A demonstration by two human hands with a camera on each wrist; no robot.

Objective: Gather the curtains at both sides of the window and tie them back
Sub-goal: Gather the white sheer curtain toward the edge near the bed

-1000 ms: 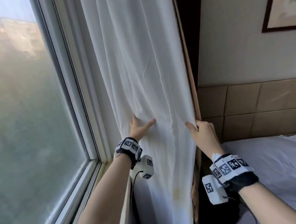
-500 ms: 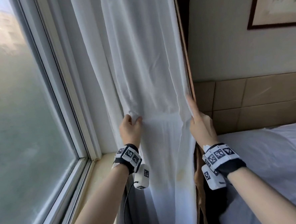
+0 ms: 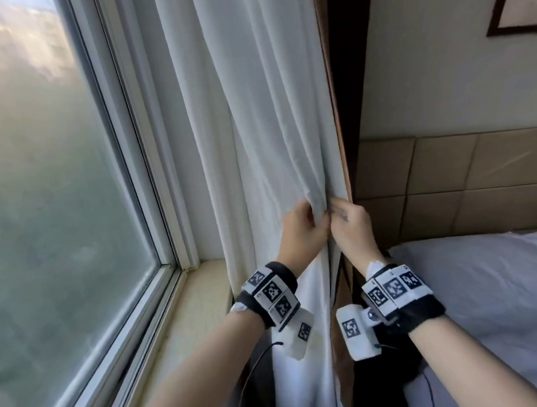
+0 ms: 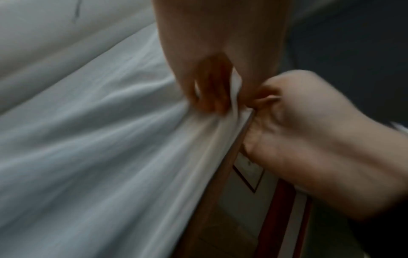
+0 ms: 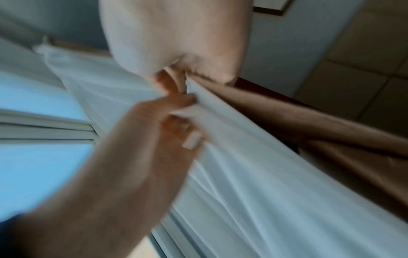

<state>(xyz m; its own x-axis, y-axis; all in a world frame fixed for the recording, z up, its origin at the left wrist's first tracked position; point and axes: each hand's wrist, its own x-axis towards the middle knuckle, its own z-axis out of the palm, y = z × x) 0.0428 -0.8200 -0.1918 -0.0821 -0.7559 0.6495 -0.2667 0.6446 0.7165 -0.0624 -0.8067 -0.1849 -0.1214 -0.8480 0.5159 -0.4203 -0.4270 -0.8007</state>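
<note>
A white curtain (image 3: 256, 125) hangs at the right side of the window, with a brown curtain (image 3: 339, 142) edge-on behind it. My left hand (image 3: 304, 226) grips a bunch of white folds at about sill height. My right hand (image 3: 348, 226) sits right beside it, fingers curled round the curtain's right edge. The two hands nearly touch. In the left wrist view the left fingers (image 4: 209, 94) pinch the white curtain (image 4: 110, 148), and the right hand (image 4: 309, 132) clutches it next to the brown curtain (image 4: 220, 174). No tie-back is visible.
The window pane (image 3: 55, 185) and its white frame (image 3: 138, 148) fill the left. A pale sill (image 3: 186, 315) runs below. A bed with white sheets (image 3: 486, 284) lies at the right under a tan padded headboard (image 3: 464, 185). A framed picture (image 3: 516, 5) hangs above.
My left hand has pulled the curtain's left part rightwards until it met my right hand. The cloth, spread flat before, is now gathered into narrow folds between both hands.
</note>
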